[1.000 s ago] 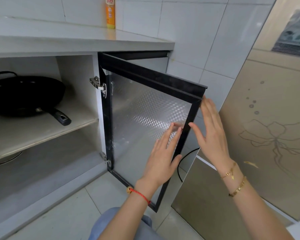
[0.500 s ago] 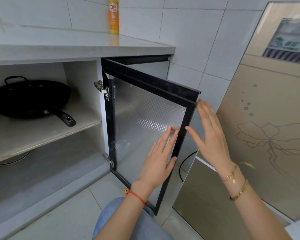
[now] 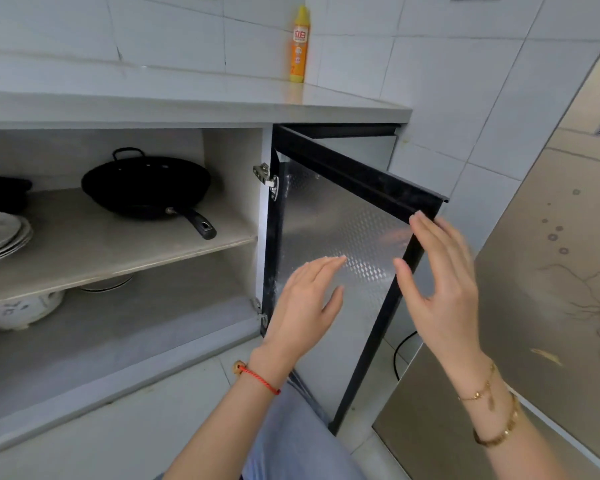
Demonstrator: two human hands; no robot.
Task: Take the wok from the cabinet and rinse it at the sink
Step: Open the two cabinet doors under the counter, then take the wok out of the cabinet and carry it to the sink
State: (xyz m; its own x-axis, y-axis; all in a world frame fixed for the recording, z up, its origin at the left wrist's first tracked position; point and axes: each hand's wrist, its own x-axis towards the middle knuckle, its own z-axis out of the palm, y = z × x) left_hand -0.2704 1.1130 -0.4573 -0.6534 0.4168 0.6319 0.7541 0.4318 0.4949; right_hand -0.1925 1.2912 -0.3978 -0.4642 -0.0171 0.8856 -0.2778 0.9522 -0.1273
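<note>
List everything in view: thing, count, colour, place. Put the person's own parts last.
wok: 1, black, upper cabinet shelf, handle toward the door
plates: a stack, white, upper shelf, left edge
dark item: 1, black, behind the plates, cut off
bowl: 1, white patterned, lower compartment, left
cabinet door: 1, black frame with silver panel, swung open
bottle: 1, yellow-orange, countertop by the tiled wall
left hand: 1, fingers straight, before the door panel
right hand: 1, fingers straight, at the door's outer edge

The upper cabinet shelf (image 3: 94,251) carried a black wok (image 3: 146,185) and stacked white plates (image 3: 2,237); a yellow bottle (image 3: 299,46) stood on the tabletop (image 3: 187,98).
</note>
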